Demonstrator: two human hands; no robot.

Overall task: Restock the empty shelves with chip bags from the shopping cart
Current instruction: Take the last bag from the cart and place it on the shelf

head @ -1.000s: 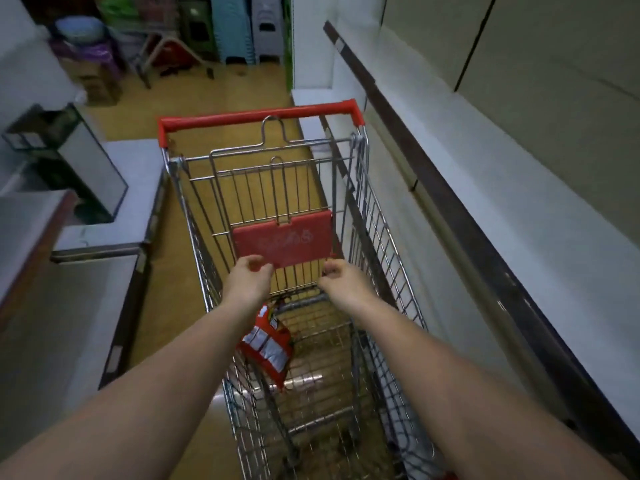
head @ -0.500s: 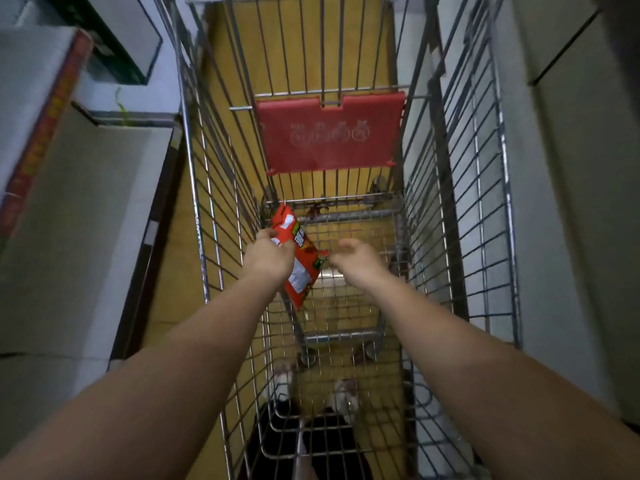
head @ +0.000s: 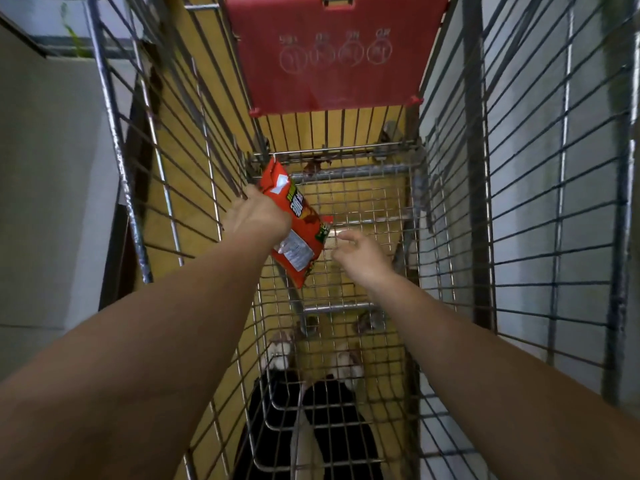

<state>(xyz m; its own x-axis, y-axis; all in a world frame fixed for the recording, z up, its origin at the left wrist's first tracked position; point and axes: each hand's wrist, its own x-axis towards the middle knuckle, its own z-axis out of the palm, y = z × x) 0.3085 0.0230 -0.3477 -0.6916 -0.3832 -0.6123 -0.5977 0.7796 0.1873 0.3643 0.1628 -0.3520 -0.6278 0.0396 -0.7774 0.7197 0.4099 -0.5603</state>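
Note:
I look straight down into a wire shopping cart (head: 519, 209). My left hand (head: 258, 218) grips a red chip bag (head: 294, 223) by its left edge and holds it tilted above the cart's mesh floor (head: 360, 202). Just right of the bag's lower corner, my right hand (head: 360, 254) hovers with fingers loosely spread and holds nothing. The cart's red plastic flap (head: 332, 53) hangs at the far end.
Pale shelf surfaces run along the left (head: 45, 168) and the right (head: 526, 168) of the cart. Yellow floor (head: 183, 140) shows through the wires. My feet and dark trousers (head: 311, 393) are visible below the basket.
My view dropped from over the cart handle to deep inside the basket. The left hand has lifted the chip bag higher, and the right hand stays beside it.

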